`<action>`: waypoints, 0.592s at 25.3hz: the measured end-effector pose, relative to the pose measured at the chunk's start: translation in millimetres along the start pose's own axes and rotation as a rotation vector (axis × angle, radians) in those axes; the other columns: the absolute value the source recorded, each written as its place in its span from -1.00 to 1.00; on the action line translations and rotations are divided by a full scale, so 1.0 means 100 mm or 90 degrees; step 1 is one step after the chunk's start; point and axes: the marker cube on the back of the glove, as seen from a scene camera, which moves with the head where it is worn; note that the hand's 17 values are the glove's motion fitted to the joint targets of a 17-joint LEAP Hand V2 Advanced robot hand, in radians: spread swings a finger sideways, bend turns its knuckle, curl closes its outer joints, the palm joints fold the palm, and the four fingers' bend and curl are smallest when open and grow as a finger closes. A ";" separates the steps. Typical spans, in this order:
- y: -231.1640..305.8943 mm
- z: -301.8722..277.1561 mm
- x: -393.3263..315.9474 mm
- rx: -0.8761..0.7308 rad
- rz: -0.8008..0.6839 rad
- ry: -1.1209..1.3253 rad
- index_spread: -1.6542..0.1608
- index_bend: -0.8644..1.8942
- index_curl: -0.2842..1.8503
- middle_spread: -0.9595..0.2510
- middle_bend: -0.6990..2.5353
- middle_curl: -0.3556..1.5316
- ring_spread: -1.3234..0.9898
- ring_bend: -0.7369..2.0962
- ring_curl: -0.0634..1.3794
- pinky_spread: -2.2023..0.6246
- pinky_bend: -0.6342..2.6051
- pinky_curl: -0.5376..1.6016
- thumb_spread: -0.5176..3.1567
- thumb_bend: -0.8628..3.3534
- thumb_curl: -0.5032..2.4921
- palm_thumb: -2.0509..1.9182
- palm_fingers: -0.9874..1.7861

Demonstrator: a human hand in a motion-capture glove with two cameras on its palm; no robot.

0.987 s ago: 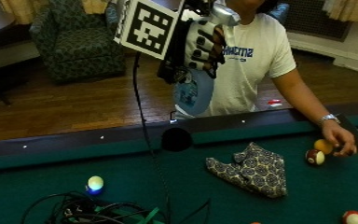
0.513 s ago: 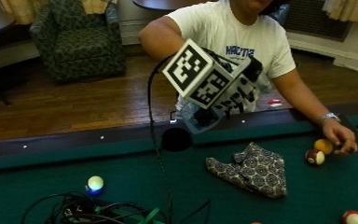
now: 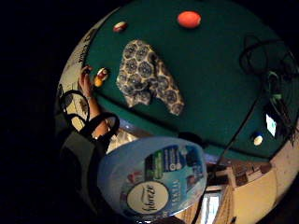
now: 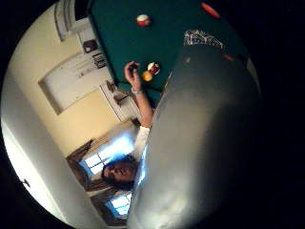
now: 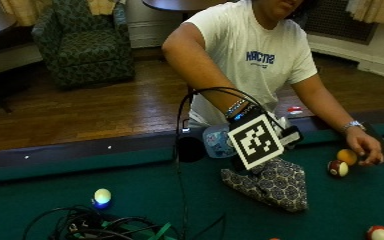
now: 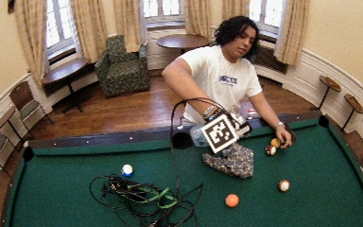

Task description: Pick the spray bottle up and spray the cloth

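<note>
The light blue spray bottle (image 5: 216,142) is held in my gloved right hand (image 5: 284,135), low over the green pool table near its rail. My fingers are curled round the bottle, which lies tilted, nearly on its side. The patterned cloth (image 5: 272,183) lies crumpled on the felt directly under and just in front of the hand. In the little finger side palm view the labelled bottle (image 3: 154,179) is close, with the cloth (image 3: 147,77) beyond it. The bottle's body (image 4: 205,143) fills much of the thumb side view, and the nozzle is hidden.
The bare left hand (image 5: 365,146) rests on the felt by a yellow ball (image 5: 346,156) and a striped ball (image 5: 338,168). A tangle of cables (image 5: 105,227) and a pale ball (image 5: 102,196) lie left of the cloth. The wooden rail (image 5: 79,156) runs behind.
The right hand has come down with the bottle from chest height to just above the cloth. The left hand and the cloth stay where they were.
</note>
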 end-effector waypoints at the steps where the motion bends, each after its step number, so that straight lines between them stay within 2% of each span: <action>1: -0.04 0.06 0.06 -0.012 0.016 0.021 0.52 -0.12 -0.15 0.24 -0.15 -0.02 -0.03 0.09 -0.22 0.34 -0.30 -0.09 -0.53 -0.60 -0.09 0.49 0.71; 9: -0.31 0.48 0.36 -0.088 0.132 0.117 0.51 -0.12 -0.15 0.24 -0.15 -0.02 -0.04 0.09 -0.23 0.34 -0.30 -0.09 -0.53 -0.60 -0.09 0.49 0.70; 15: -0.41 0.71 0.38 -0.143 0.172 0.130 0.51 -0.13 -0.15 0.24 -0.15 -0.02 -0.04 0.09 -0.23 0.34 -0.30 -0.09 -0.53 -0.60 -0.09 0.49 0.70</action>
